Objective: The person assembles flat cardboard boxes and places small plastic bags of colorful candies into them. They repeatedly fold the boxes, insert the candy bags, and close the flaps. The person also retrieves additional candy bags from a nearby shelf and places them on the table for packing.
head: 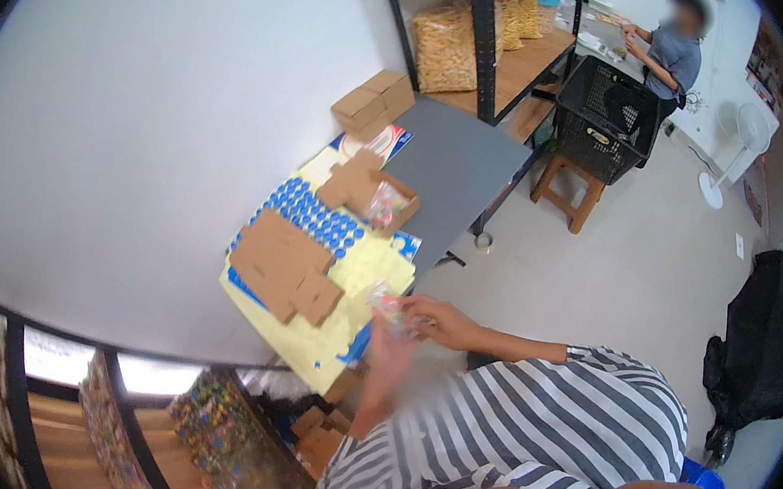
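Between my two hands, over the table's near edge, is a clear plastic packet (389,305) with small colourful contents. My left hand (389,347) holds it from below, and the fingers of my right hand (437,318) grip its right side. Past them on the table stands an open cardboard box (408,213), its lid folded back, with a similar clear packet (385,204) inside. To the left a flattened cardboard box (284,265) lies on yellow sheets (372,267), beside rows of round blue pieces (311,213). What exactly the packets contain cannot be told.
A closed cardboard box (374,101) stands at the table's back. Behind is a metal rack (483,45) with bagged snacks. A black basket (606,121) rests on a wooden stool (567,192), near another person (674,61). Bags of colourful items (231,451) are at lower left.
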Tool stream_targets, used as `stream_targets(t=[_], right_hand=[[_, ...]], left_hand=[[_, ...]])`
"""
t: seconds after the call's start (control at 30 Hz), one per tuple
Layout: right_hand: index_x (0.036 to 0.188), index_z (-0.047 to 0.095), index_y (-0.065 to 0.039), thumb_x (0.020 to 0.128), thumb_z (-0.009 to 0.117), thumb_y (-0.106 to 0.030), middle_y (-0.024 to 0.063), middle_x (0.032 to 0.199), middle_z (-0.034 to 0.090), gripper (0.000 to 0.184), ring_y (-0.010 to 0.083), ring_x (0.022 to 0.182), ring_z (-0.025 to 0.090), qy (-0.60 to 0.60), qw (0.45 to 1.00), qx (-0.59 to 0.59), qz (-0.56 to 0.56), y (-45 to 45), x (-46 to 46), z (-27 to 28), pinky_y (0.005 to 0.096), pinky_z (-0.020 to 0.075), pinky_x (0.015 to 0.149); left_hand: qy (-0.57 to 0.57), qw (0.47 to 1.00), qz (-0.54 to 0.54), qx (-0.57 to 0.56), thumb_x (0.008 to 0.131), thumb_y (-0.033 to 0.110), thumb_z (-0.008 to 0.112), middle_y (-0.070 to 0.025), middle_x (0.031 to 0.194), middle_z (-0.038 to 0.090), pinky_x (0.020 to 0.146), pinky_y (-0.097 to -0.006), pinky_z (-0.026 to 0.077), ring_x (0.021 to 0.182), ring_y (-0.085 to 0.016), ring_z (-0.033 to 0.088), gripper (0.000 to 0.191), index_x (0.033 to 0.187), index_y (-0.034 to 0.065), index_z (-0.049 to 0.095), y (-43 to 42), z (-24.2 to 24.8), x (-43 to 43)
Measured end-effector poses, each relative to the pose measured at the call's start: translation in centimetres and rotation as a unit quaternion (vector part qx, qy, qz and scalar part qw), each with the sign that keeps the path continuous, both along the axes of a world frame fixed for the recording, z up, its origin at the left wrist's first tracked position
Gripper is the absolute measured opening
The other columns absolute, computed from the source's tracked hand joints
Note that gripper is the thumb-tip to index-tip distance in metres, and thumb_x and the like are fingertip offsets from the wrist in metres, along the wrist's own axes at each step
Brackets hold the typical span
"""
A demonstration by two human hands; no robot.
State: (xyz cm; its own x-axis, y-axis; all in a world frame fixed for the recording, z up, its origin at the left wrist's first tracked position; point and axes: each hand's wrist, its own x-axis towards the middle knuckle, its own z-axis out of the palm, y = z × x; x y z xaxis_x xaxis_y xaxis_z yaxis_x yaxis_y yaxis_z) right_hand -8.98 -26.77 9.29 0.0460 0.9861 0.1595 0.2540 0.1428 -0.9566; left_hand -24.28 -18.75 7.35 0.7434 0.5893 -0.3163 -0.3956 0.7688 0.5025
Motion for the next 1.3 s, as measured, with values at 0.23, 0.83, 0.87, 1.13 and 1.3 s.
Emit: stream_targets(t=[0.23,0.83,0.87,1.13,1.3], right_hand=[[0.121,0.058,0.001,0.092,0.058,-0.002,0.0175,0.139,0.053,0.028,0.0329,0.121,0.058,0.025,0.983,0.036,-0.179,3.9,14.7,-1.8,0.0395,0.0493,0.099],[0.129,0.061,-0.011,0.084,0.07,-0.007,0.0109,0.154,0.042,0.046,0.0405,0.141,0.038,-0.305,0.915,0.016,-0.263,14.3,22.2,-6.4,0.0502,0.0321,0.114],[0.13,0.06,-0.012,0.084,0.07,-0.008,0.0127,0.153,0.043,0.047,0.0402,0.142,0.037,-0.285,0.922,0.036,-0.259,14.4,22.5,-6.1,0.0508,0.0301,0.116],[0.117,0.066,-0.005,0.088,0.064,-0.006,0.0204,0.135,0.055,0.029,0.038,0.13,0.048,-0.223,0.93,0.161,-0.244,17.2,16.0,-1.0,0.0486,0.0328,0.112],[0.113,0.066,-0.004,0.09,0.061,-0.003,0.0175,0.129,0.058,0.024,0.0354,0.126,0.051,-0.084,0.979,0.177,-0.061,20.6,1.8,2.8,0.0451,0.0368,0.11]], left_hand=[[-0.016,0.979,-0.197,0.048,0.099,0.067,0.038,-0.0026,0.112,0.06,0.091,-0.0434,0.045,0.108,-0.021,0.055,0.057,0.121,0.0171,0.056,8.9,-0.6,19.1],[0.284,0.9,-0.102,0.314,0.102,0.063,0.035,-0.0079,0.167,0.01,0.121,-0.0472,0.015,0.152,-0.025,0.012,0.082,0.16,0.0097,0.014,13.7,-3.0,22.8],[0.272,0.889,-0.1,0.355,0.104,0.056,0.038,-0.0123,0.165,0.016,0.121,-0.0424,0.016,0.152,-0.025,0.015,0.076,0.159,0.008,0.02,12.8,-2.4,21.2],[0.319,0.842,0.076,0.429,0.104,0.033,0.052,-0.0117,0.147,0.05,0.113,-0.0407,0.036,0.138,-0.024,0.044,0.042,0.14,0.0111,0.055,6.6,-0.1,2.4],[0.447,0.773,0.222,0.391,0.104,0.032,0.051,-0.0113,0.134,0.062,0.109,-0.0367,0.04,0.126,-0.023,0.055,0.039,0.134,0.0079,0.06,1.1,-0.3,-11.1]])
